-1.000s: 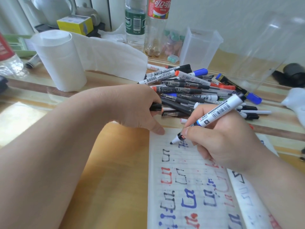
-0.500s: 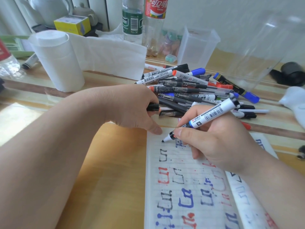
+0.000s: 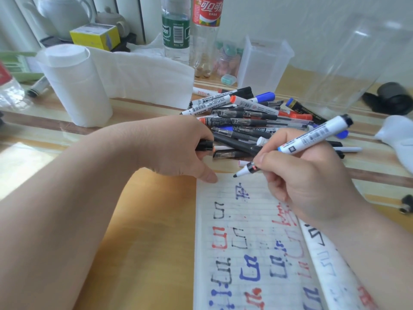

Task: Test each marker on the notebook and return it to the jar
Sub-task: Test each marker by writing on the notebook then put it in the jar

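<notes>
Wooden desk (image 3: 152,220) at centre: right hand (image 3: 312,182) pinches the marker (image 3: 308,139), tip just lifted off the notebook (image 3: 252,211); left hand (image 3: 174,148) clutches a cap (image 3: 204,145), so recapping likely follows.

Well left of and beyond the left fingers (image 3: 209,175), upright on the counter (image 3: 145,231): white paper roll (image 3: 73,86), with a loose sheet (image 3: 145,79) trailing rightward from it. Farther back from those fingers: yellow box (image 3: 95,36), white teapot (image 3: 64,14), small lidded pot (image 3: 111,19). Straight beyond them, upright and side by side: green-label bottle (image 3: 175,30) and red-label cola bottle (image 3: 207,30). Well right of the right fingers (image 3: 270,162): blurred black object (image 3: 393,99) and, nearer, a white object (image 3: 397,139) cut by the frame edge. Far left of both: clear bottle (image 3: 9,86), green tray (image 3: 20,63).
</notes>
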